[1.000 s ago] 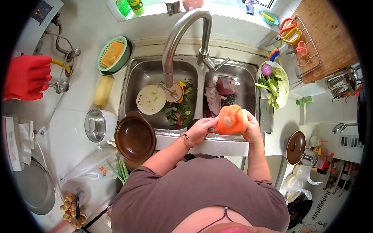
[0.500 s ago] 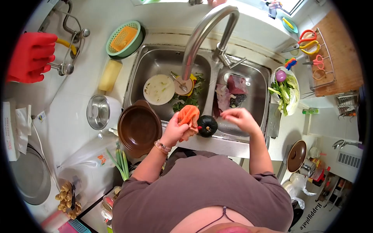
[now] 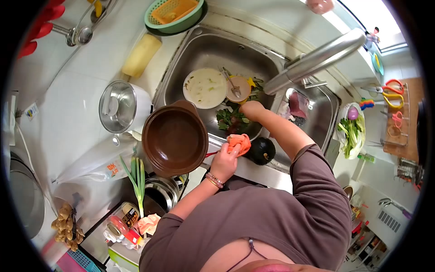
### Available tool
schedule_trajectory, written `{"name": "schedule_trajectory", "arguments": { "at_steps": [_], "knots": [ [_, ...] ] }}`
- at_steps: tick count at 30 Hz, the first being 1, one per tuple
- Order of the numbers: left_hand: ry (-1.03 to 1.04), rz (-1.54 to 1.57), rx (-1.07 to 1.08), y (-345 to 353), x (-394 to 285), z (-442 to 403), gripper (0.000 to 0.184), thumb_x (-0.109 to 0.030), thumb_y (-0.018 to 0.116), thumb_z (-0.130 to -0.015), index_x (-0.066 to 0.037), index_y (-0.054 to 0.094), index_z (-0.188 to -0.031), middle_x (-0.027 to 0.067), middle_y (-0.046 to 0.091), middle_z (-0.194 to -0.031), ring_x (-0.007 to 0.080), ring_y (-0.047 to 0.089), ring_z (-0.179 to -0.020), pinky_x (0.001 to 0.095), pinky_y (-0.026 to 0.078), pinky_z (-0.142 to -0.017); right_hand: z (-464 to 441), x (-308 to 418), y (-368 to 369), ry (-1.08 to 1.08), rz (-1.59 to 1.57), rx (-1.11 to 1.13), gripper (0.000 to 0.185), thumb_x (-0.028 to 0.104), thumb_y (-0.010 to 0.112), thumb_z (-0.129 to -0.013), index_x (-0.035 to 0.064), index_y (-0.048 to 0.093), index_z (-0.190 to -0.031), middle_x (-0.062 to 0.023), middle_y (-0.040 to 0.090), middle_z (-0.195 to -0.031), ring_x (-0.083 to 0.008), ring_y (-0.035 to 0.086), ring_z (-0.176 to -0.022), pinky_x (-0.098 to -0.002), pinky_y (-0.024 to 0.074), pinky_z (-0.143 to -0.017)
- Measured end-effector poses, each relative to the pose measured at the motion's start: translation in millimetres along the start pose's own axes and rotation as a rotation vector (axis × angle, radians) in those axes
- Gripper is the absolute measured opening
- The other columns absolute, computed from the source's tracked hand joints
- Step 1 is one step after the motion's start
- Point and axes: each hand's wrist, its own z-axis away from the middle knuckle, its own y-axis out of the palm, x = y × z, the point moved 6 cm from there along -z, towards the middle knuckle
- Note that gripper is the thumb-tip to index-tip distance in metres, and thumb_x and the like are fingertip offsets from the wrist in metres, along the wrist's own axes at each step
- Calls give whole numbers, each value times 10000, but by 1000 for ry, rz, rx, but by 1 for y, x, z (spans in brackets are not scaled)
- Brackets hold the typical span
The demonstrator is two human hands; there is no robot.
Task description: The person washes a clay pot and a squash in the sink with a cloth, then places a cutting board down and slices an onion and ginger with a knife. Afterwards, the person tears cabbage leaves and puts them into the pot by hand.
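Note:
My left hand (image 3: pixel 228 156) is closed around a crumpled orange cloth (image 3: pixel 239 144) in front of the sink. A thin red strip juts out beside its fingers; what it belongs to is hidden. Just right of the cloth, a small dark green squash (image 3: pixel 261 151) sits on the sink's front edge. My right hand (image 3: pixel 252 110) reaches down into the left sink basin (image 3: pixel 199 51), curled over leafy green scraps (image 3: pixel 229 119); whatever its fingers hold is hidden. Close by in the basin are a white bowl of cloudy liquid (image 3: pixel 205 88) and a smaller dish with a metal utensil (image 3: pixel 235 89).
A brown clay pot (image 3: pixel 174 138) stands left of my left hand. The faucet (image 3: pixel 317 61) arches above the divider. Raw meat (image 3: pixel 298 105) lies in the right basin. Behind the pot are a metal pot (image 3: pixel 118 106) and a peeled pale vegetable (image 3: pixel 141 55). Scallions (image 3: pixel 137 183) lean nearer me.
My right hand has moved left from above the right basin down into the left basin. My left hand still holds the cloth, now bunched smaller. The whole view has shifted and tilted.

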Motion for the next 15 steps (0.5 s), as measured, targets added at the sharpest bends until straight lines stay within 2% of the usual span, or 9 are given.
{"name": "schedule_trajectory", "arguments": {
  "at_steps": [1,2,5,7,13,14,15],
  "knots": [
    [12,6,3,2,4,0,455,-71,638,-727,-108,564,-1175,181,513,-991,349,603,-738,427,522,-643,-7,5,3,-25,39,40,161,91,596,-757,98,696,-883,-130,682,-913,-333,651,-887,-444,523,-735],
    [-3,20,17,5,10,1,486,-83,668,-698,-119,581,-1175,199,537,-1049,346,610,-813,411,527,-698,-12,8,7,-73,32,15,168,101,591,-770,102,690,-906,-127,672,-939,-333,648,-894,-447,524,-737],
    [162,-4,-145,10,18,10,454,-107,673,-721,-139,581,-1164,181,526,-1036,338,603,-715,412,524,-609,-20,18,18,-204,14,-20,187,138,569,-810,110,668,-966,-122,641,-1002,-334,641,-909,-453,523,-745],
    [152,9,-151,11,22,13,465,-119,681,-719,-153,581,-1172,177,537,-1047,329,608,-730,403,525,-607,-17,35,9,-287,16,4,199,170,550,-835,109,653,-993,-124,615,-1027,-339,636,-910,-457,522,-750],
    [146,39,-145,12,25,14,492,-144,695,-714,-154,574,-1190,167,545,-1038,316,616,-749,387,526,-612,-19,49,28,-219,79,144,202,155,540,-816,99,656,-971,-147,606,-1003,-348,634,-904,-454,524,-745],
    [149,49,-152,12,25,15,495,-147,696,-713,-154,573,-1193,166,546,-1039,314,617,-750,387,527,-615,-28,43,41,-209,111,108,147,185,578,-789,111,662,-884,-125,604,-959,-330,628,-895,-446,516,-750],
    [149,60,-157,12,26,14,499,-150,697,-713,-153,571,-1196,165,546,-1040,312,617,-751,386,528,-618,-28,43,32,-206,82,106,142,182,577,-788,106,666,-869,-123,606,-950,-327,626,-895,-442,515,-752]
  ]
}}
